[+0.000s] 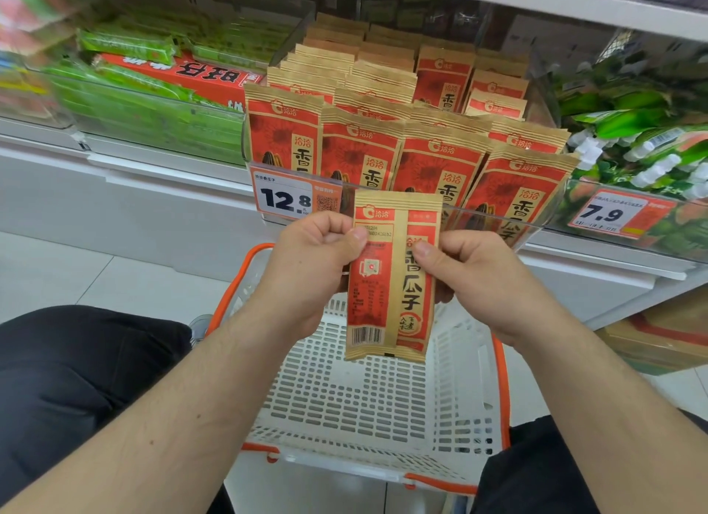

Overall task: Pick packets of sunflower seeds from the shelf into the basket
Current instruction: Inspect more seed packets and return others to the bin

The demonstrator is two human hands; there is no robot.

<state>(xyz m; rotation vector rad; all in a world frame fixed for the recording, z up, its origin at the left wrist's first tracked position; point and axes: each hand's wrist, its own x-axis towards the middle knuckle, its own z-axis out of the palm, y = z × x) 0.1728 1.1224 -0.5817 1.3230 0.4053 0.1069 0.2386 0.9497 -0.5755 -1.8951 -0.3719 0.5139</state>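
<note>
- The held packet (390, 280) is a tall, narrow pouch of kraft-brown paper with red panels, upright, its back side turned to the camera.
- A brown seam strip runs down its middle; left of the strip sit a small logo, a printed code box, fine print and a barcode near the bottom; right of it stand large dark characters on red and a round mark low down.
- Its top and bottom edges are plain brown crimped bands.
- The left hand (310, 272) pinches the packet's left edge, thumb on the face, the other fingers curled behind: this grip is clamped on the packet.
- The right hand (482, 280) grips the right edge in the same way, thumb pressed onto the red panel, clamped on the packet too.
- The packet hangs in the air in front of the shelf bin and above the basket (367, 406), touching neither.
- The basket is white, with slotted walls and floor and an orange rim and handles; its visible floor is bare.
- Behind the hands, the clear shelf bin (498, 214) holds rows of matching packets (360, 153) standing upright, fronts showing red faces with a flower pattern, dark striped seeds and big characters.
- A price tag (283, 201) reading 12.8 is fixed to the bin's front, left of the held packet.
- Green packs (153, 99) fill the next bin to the left, with a red box (180, 73) lying among them.
- A second tag (603, 214) reading 7.9 sits further right.
</note>
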